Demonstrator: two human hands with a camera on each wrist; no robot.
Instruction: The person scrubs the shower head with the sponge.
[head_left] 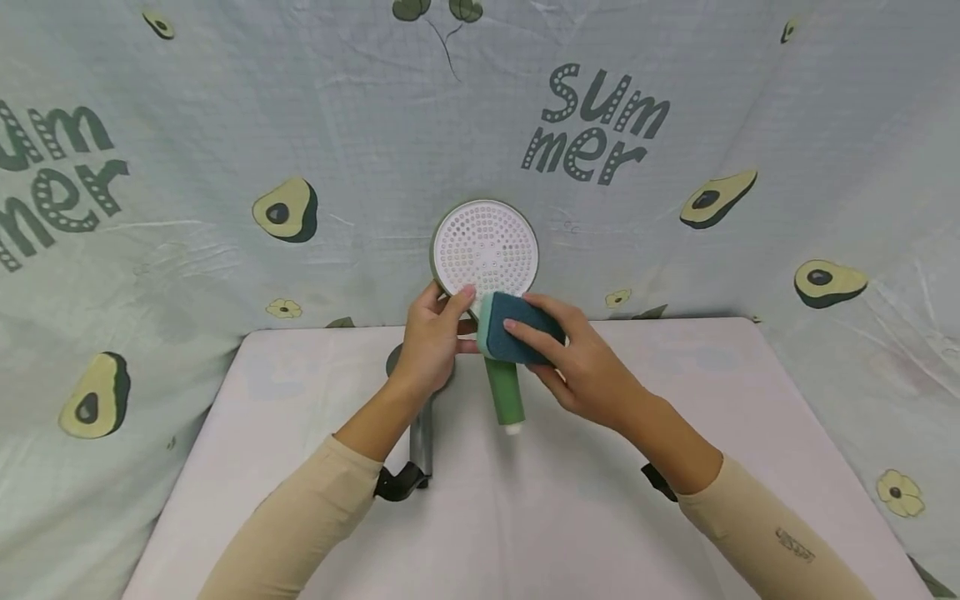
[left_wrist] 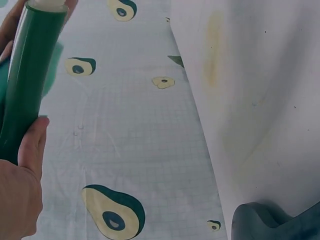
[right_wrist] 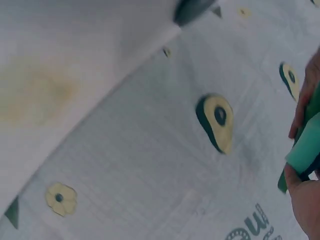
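A green shower head point(head_left: 486, 250) with a round white nozzle face is held up over the table, its handle point(left_wrist: 32, 75) pointing down. My left hand point(head_left: 431, 346) grips it at the neck, thumb on the front of the face's lower edge. In my right hand point(head_left: 588, 367) is a two-layer sponge point(head_left: 525, 329), dark blue on one side and pale teal on the other. The sponge lies at the lower rim and neck, hiding that part in the head view. The right wrist view shows the sponge's teal side point(right_wrist: 304, 147) against the green part.
A grey shower head point(head_left: 422, 437) lies on the white table point(head_left: 600, 517), partly hidden behind my left hand. A black curved piece point(head_left: 399, 482) shows by the left forearm, another point(head_left: 660, 482) by the right. Behind the table hangs an avocado-print cloth point(head_left: 360, 150).
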